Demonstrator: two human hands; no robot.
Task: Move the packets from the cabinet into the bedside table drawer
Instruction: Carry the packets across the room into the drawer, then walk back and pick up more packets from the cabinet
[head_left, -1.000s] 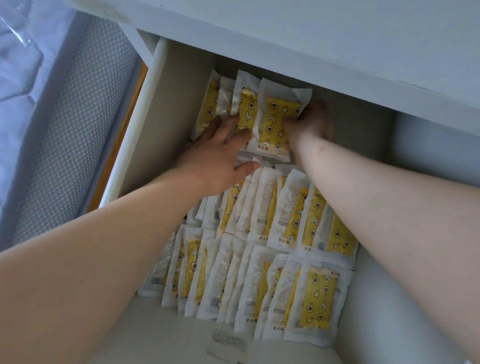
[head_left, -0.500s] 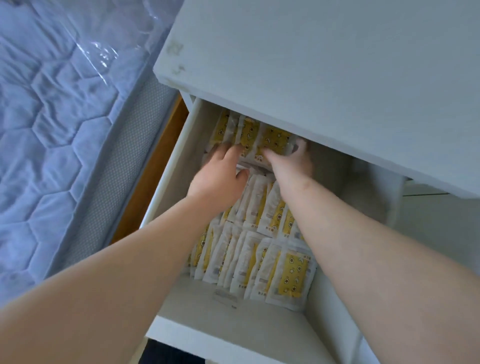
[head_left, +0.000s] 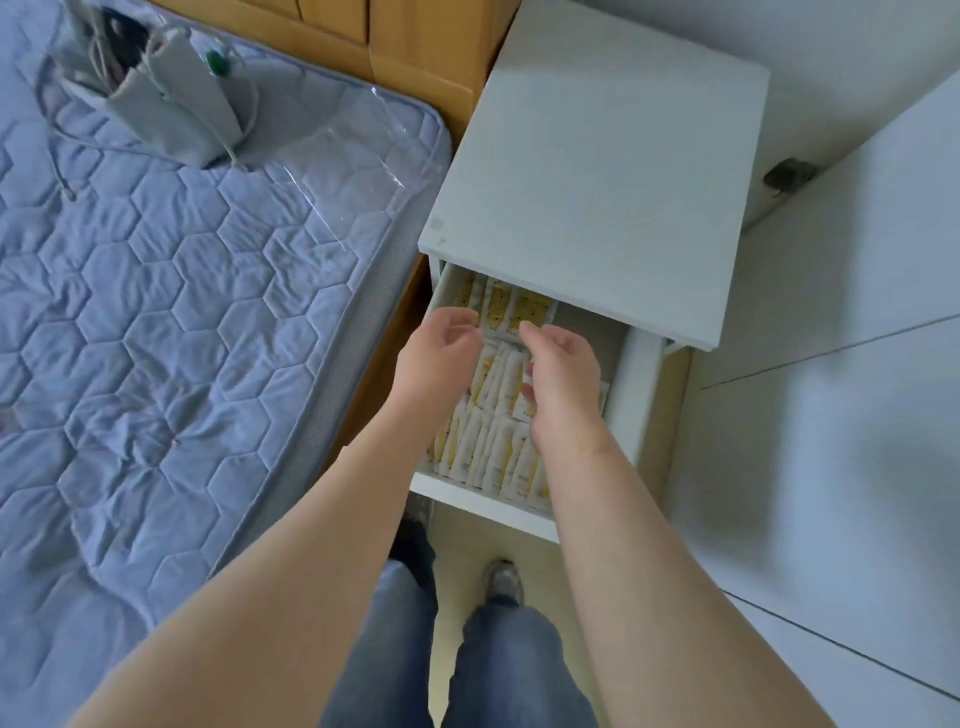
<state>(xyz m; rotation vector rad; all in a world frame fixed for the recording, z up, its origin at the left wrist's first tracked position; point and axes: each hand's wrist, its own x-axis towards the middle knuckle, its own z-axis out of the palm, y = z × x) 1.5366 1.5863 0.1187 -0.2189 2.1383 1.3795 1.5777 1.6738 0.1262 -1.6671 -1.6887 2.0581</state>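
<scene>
Packets (head_left: 519, 309) lie overlapped in three rows inside the open drawer (head_left: 640, 395) of the bedside table (head_left: 597, 182). Left hand (head_left: 441, 353) and right hand (head_left: 563, 374) hover just above them, each grip slack, fingers loosely curled, holding nothing. Best lift straight up, clear of the back row; next batch suits the bare right strip.

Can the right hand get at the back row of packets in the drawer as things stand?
Probably yes: the right hand hovers empty just before the back row of packets, the drawer stands open, and nothing lies between.
</scene>
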